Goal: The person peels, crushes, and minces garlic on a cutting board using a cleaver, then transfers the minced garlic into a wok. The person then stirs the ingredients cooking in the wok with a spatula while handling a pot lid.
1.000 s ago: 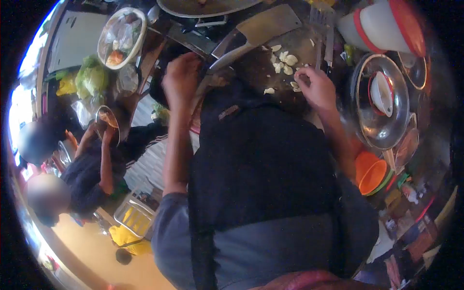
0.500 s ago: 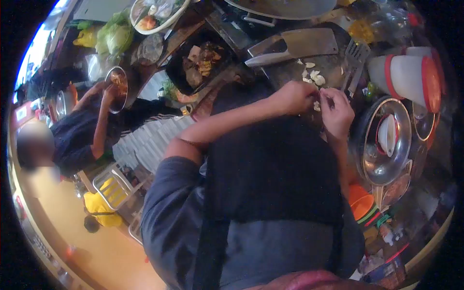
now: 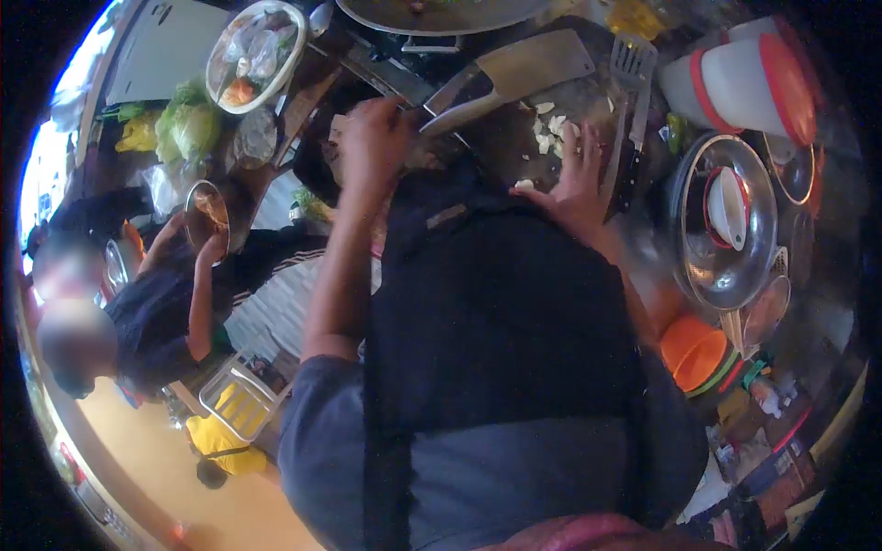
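My left hand [image 3: 375, 142] is over the black tray [image 3: 312, 147], which holds food scraps; its fingers are mostly hidden behind the hand. My right hand [image 3: 581, 188] lies with fingers spread over the dark board [image 3: 501, 138], beside several white peeled garlic cloves [image 3: 546, 138]. One pale piece [image 3: 525, 185] is by its thumb. A broad-bladed cleaver [image 3: 542, 66] rests beyond the cloves. To the right lie a slotted spatula [image 3: 634, 62] and a knife with a black handle [image 3: 628, 176].
A large pan [image 3: 441, 20] is at the top. Right are white tubs with red rims [image 3: 735, 83], a metal bowl [image 3: 684, 230] and orange bowls [image 3: 694, 354]. Left, a co-worker [image 3: 152, 321] holds a metal bowl [image 3: 197, 225] near a lettuce [image 3: 186, 133] and a white basket [image 3: 213, 78].
My left hand has left the garlic and moved left to the black tray. My right hand has opened from a pinch and spread over the board. The view has shifted slightly.
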Demonstrator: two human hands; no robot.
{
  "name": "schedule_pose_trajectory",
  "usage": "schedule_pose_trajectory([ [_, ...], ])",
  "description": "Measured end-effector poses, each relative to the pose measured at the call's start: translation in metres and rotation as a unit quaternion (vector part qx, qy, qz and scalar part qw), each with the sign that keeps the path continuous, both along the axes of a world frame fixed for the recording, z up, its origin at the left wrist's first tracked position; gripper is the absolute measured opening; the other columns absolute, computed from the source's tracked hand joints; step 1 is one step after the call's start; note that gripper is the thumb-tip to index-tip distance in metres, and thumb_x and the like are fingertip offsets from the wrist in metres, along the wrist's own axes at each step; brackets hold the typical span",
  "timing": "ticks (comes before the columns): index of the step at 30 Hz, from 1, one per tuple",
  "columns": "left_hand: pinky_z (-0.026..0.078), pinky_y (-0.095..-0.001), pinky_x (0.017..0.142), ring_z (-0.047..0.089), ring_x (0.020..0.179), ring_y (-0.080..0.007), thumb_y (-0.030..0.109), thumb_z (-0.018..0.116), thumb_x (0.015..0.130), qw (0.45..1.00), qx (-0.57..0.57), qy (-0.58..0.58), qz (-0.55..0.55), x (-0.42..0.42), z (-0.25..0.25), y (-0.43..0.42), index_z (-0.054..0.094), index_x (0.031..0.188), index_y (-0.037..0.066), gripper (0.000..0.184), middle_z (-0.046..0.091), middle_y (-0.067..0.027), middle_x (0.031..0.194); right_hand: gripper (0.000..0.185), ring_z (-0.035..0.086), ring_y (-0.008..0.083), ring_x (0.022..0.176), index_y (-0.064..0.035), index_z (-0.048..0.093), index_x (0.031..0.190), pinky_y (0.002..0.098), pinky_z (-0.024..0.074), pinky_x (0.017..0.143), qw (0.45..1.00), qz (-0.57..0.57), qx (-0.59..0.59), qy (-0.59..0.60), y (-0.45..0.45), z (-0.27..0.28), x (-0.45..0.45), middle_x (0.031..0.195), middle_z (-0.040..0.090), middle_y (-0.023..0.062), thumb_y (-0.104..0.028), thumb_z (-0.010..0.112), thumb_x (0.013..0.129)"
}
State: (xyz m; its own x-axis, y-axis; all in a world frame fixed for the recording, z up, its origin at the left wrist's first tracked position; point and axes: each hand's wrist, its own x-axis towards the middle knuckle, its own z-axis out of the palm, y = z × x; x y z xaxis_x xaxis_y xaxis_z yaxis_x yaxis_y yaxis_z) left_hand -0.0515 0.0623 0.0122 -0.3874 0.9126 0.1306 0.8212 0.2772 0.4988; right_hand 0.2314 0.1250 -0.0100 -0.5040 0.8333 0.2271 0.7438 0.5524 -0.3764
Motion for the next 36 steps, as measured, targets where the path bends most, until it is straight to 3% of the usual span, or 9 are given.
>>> schedule_pose_trajectory([
  [3, 0.048, -0.0439, 0.084, 0.058, 0.100, -0.0349, 0.023, 0.064, 0.077, 0.985, 0.057, 0.010, -0.163, 0.059, -0.012, 0.029, 0.058, 0.119, 0.012, 0.044, 0.060, -0.0147, 0.109, 0.093, 0.035, 0.0397, 0.130, -0.0019, 0.029, 0.141, 0.0460, 0.0281, 0.107, 0.997, -0.025, -0.044, 0.050, 0.016, -0.028, -0.009, 0.139, 0.037, 0.0260, -0.046, 0.073, 0.072],
  [7, 0.047, -0.0484, 0.084, 0.055, 0.102, -0.0377, 0.018, 0.063, 0.076, 0.977, -0.041, 0.138, -0.156, 0.084, -0.029, 0.054, 0.051, 0.127, 0.015, 0.053, 0.057, -0.0148, 0.108, 0.077, 0.048, 0.0383, 0.118, -0.0011, 0.044, 0.133, 0.0449, 0.0369, 0.100, 0.941, -0.084, -0.204, 0.255, 0.022, -0.014, -0.018, 0.122, 0.054, 0.0238, -0.047, 0.068, 0.076],
  [10, 0.048, -0.0489, 0.082, 0.054, 0.103, -0.0381, 0.017, 0.063, 0.074, 0.976, -0.030, 0.156, -0.145, 0.085, -0.038, 0.058, 0.047, 0.130, 0.016, 0.058, 0.056, -0.0141, 0.108, 0.052, 0.056, 0.0363, 0.100, -0.0047, 0.060, 0.117, 0.0430, 0.0446, 0.088, 0.996, -0.079, -0.025, 0.017, 0.048, -0.003, -0.006, 0.105, 0.062, 0.0185, -0.036, 0.069, 0.077],
  [13, 0.049, -0.0480, 0.079, 0.057, 0.098, -0.0380, 0.020, 0.061, 0.077, 0.975, -0.007, 0.159, -0.155, 0.087, -0.024, 0.057, 0.048, 0.129, 0.017, 0.054, 0.056, -0.0134, 0.104, 0.033, 0.057, 0.0340, 0.092, -0.0080, 0.068, 0.099, 0.0435, 0.0458, 0.082, 0.998, -0.064, -0.004, 0.012, 0.060, -0.013, -0.002, 0.098, 0.063, 0.0137, -0.032, 0.069, 0.076],
  [18, 0.050, -0.0468, 0.078, 0.062, 0.093, -0.0375, 0.030, 0.057, 0.087, 0.978, -0.183, -0.071, -0.072, 0.083, 0.041, 0.022, 0.054, 0.120, 0.012, 0.038, 0.065, -0.0186, 0.096, 0.026, 0.059, 0.0325, 0.088, -0.0088, 0.068, 0.095, 0.0412, 0.0469, 0.080, 0.990, -0.079, -0.081, 0.084, 0.060, -0.024, 0.002, 0.094, 0.064, 0.0124, -0.026, 0.071, 0.076],
  [24, 0.048, -0.0427, 0.074, 0.065, 0.085, -0.0365, 0.033, 0.056, 0.090, 0.983, -0.124, -0.104, -0.085, 0.056, 0.030, -0.010, 0.059, 0.108, 0.007, 0.032, 0.066, -0.0190, 0.089, 0.023, 0.061, 0.0319, 0.087, -0.0107, 0.068, 0.095, 0.0386, 0.0478, 0.077, 0.957, -0.101, -0.119, 0.246, 0.056, -0.024, 0.003, 0.087, 0.064, 0.0113, -0.021, 0.072, 0.075],
  [27, 0.047, -0.0355, 0.066, 0.061, 0.069, -0.0237, 0.030, 0.055, 0.091, 0.969, -0.146, -0.197, 0.002, 0.046, 0.027, -0.016, 0.060, 0.105, 0.006, 0.028, 0.063, -0.0124, 0.077, 0.024, 0.059, 0.0297, 0.087, -0.0136, 0.069, 0.096, 0.0402, 0.0465, 0.080, 0.943, -0.117, -0.223, 0.217, 0.056, -0.004, -0.010, 0.091, 0.063, 0.0088, -0.024, 0.073, 0.075],
  [29, 0.047, -0.0345, 0.065, 0.062, 0.070, -0.0223, 0.028, 0.057, 0.090, 0.954, -0.124, -0.270, 0.039, 0.043, 0.027, -0.030, 0.059, 0.102, 0.003, 0.028, 0.064, -0.0118, 0.076, 0.025, 0.058, 0.0280, 0.090, -0.0180, 0.070, 0.096, 0.0432, 0.0447, 0.082, 0.998, 0.000, 0.007, 0.065, 0.064, -0.002, -0.018, 0.098, 0.062, 0.0054, -0.028, 0.073, 0.074],
  [36, 0.040, -0.0222, 0.056, 0.049, 0.064, -0.0057, 0.018, 0.058, 0.091, 0.871, 0.046, -0.429, 0.233, 0.028, 0.026, -0.095, 0.061, 0.092, 0.001, 0.018, 0.056, 0.0009, 0.067, 0.021, 0.060, 0.0293, 0.089, -0.0175, 0.070, 0.090, 0.0441, 0.0460, 0.079, 0.996, 0.061, 0.034, -0.053, 0.080, 0.001, -0.065, 0.099, 0.062, 0.0056, -0.028, 0.073, 0.072],
])
